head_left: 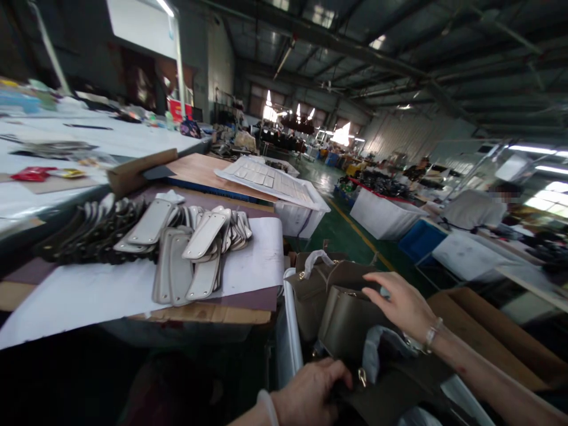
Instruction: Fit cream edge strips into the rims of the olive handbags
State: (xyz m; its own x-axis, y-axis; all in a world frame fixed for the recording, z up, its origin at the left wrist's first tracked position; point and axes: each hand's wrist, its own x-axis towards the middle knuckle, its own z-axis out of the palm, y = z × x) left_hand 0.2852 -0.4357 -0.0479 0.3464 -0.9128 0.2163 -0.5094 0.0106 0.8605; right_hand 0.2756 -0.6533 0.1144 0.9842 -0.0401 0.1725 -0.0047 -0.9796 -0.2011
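Observation:
Several olive-brown handbags stand packed in a white bin (290, 325), with gold-coloured metal fittings and handles wrapped in clear plastic. My left hand (310, 387), a pale band at its wrist, has its fingers curled at the near handbag (399, 390); its fingertips are partly hidden in the dark gap. My right hand (399, 302), wearing a bracelet, is over a handbag in the middle (346, 319). Its thumb and fingers are apart, with nothing clearly held between them. Another handbag (306, 296) leans behind, its plastic-wrapped handle sticking up.
Grey-white strap-like panels (177, 260) lie piled on a white sheet (252, 254) to the left. Behind them, a white tray (270, 180) holds flat pieces. An open cardboard box (492, 343) stands right of the bin. People work farther back on the right.

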